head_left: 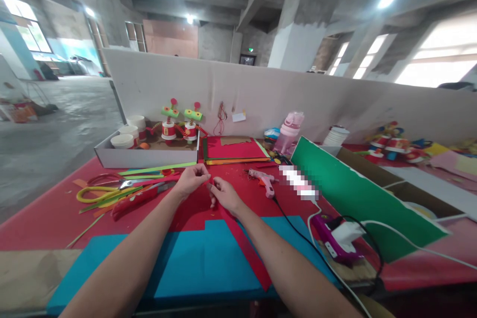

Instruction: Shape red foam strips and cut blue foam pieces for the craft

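A long red paper strip (246, 246) runs from between my fingers down over the blue sheets (179, 263) toward the table's front edge. My left hand (193, 179) pinches its upper end. Close by on the right, my right hand (223, 194) has its fingers closed on the same strip. To the left lie yellow-handled scissors (99, 191), a red-handled tool (134, 202) and several coloured paper strips. A pink glue gun (264, 181) rests on the red table just right of my hands.
Behind are a grey tray (149, 158) with paper cups and two cup figures, stacked coloured paper (238, 150) and a pink bottle (288, 131). On the right stand a green board (357, 198) and a purple power strip (335, 246) with trailing cables.
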Demonstrator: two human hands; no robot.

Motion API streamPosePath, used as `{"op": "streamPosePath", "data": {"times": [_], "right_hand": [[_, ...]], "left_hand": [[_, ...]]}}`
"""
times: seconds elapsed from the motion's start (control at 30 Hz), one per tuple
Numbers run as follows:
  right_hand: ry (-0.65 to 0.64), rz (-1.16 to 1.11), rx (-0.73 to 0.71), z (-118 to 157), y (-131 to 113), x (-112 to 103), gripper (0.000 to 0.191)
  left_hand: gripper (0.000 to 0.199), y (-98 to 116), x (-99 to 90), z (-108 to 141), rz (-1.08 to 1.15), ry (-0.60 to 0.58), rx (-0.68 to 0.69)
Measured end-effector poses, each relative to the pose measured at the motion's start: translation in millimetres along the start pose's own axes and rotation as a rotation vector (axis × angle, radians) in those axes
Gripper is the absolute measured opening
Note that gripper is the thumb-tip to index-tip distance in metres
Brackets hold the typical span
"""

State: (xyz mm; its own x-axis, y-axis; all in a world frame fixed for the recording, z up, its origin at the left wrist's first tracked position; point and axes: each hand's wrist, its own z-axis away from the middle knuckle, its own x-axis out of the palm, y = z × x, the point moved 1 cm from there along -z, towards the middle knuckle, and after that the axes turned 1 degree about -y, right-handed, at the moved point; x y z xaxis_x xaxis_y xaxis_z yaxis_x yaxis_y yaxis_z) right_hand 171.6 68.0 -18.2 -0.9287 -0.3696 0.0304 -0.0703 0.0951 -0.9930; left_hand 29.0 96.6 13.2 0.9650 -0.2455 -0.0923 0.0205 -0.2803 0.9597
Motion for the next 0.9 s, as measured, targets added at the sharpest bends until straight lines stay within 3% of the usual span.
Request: {"op": "streamPosePath", "data": {"times": [0.2, 0.53, 0.9], "right_hand": [[0.059, 0.008, -0.099, -5, 4, -2, 0.04], [0.044, -0.058, -0.096, -6, 0, -3, 0.041], [-0.001, -0.072, -0.101, -3, -7, -6, 0.038]], "left_hand": [[0.022, 2, 2.8, 1, -0.006, 0.015, 0.006], [0.026, 3, 7.1, 3, 0.069, -0.051, 0.012], [0.03, -6, -6.8, 1, 0.159, -0.214, -0.095]]}}
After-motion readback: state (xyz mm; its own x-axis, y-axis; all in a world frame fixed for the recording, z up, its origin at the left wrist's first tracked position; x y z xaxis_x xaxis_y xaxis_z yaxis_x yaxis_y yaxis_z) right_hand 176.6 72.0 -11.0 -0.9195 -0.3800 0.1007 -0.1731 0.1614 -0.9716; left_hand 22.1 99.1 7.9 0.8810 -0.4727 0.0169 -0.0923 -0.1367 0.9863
